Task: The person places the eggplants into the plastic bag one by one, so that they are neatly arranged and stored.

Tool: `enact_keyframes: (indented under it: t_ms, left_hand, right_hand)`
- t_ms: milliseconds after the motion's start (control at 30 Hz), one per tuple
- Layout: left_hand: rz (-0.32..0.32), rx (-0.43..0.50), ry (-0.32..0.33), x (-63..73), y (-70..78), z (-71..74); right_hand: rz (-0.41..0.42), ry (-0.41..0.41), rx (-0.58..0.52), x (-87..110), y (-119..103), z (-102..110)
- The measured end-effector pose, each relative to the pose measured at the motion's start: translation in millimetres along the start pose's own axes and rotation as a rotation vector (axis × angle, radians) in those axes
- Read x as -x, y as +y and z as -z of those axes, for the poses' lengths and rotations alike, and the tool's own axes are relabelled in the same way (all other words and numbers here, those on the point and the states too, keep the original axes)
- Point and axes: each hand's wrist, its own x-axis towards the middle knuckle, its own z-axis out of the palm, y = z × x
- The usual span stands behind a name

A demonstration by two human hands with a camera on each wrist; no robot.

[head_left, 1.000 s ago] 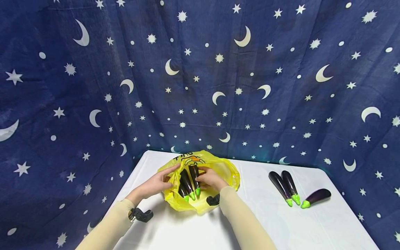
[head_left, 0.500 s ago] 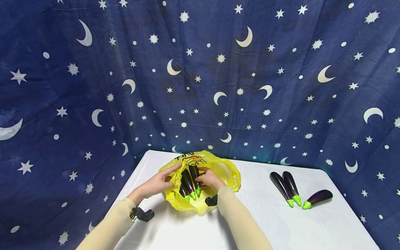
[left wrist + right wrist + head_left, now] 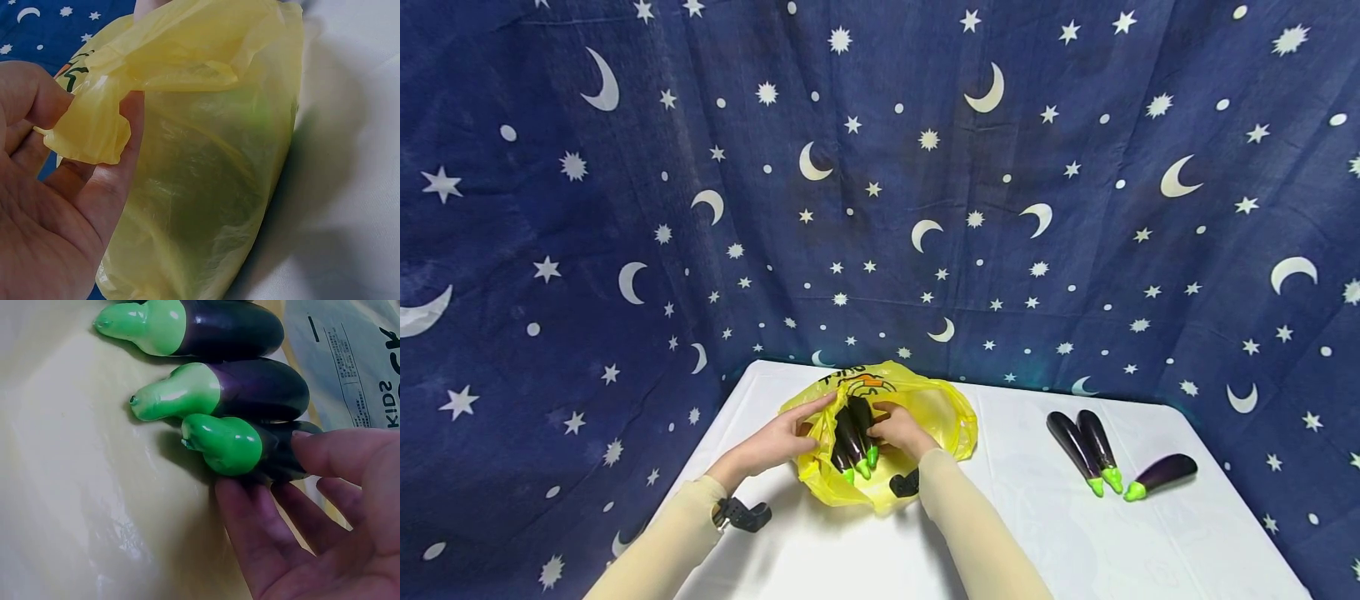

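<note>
A yellow plastic bag (image 3: 936,408) lies on the table with its mouth toward me. My left hand (image 3: 775,442) pinches the bag's left rim between thumb and fingers; in the left wrist view, a fold of yellow plastic (image 3: 94,128) sits in that grip. Inside the bag, eggplants with green caps lie side by side. My right hand (image 3: 901,427) reaches in and holds the rightmost eggplant (image 3: 231,444), thumb on top and fingers along its side. The middle eggplant (image 3: 256,390) touches it, and another eggplant (image 3: 228,328) lies beyond.
On the right of the white table (image 3: 1015,517), two eggplants lie side by side, the left eggplant (image 3: 1072,446) against the right eggplant (image 3: 1097,446). A third eggplant (image 3: 1165,475) lies angled beside them. A blue curtain (image 3: 880,167) with moons and stars hangs behind.
My right hand has shifted slightly left with the rightmost eggplant, which now lies closer against the middle one. The left hand stays on the bag's rim.
</note>
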Motion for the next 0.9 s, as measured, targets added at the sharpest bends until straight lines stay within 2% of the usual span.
enact_keyframes:
  t_ms: [300, 633, 900]
  left_hand:
    - [0.019, -0.015, 0.016, 0.1, 3.2, -0.8]
    - [-0.001, -0.015, 0.011, 0.2, 1.4, -0.4]
    - [0.011, -0.008, 0.012, 0.2, 2.5, -1.6]
  right_hand:
    - [0.023, -0.013, 0.023, 6.7, -3.1, 9.7]
    - [0.044, -0.013, 0.023, 17.4, -0.3, 22.2]
    - [0.085, -0.047, 0.058, 28.4, -2.5, 29.0]
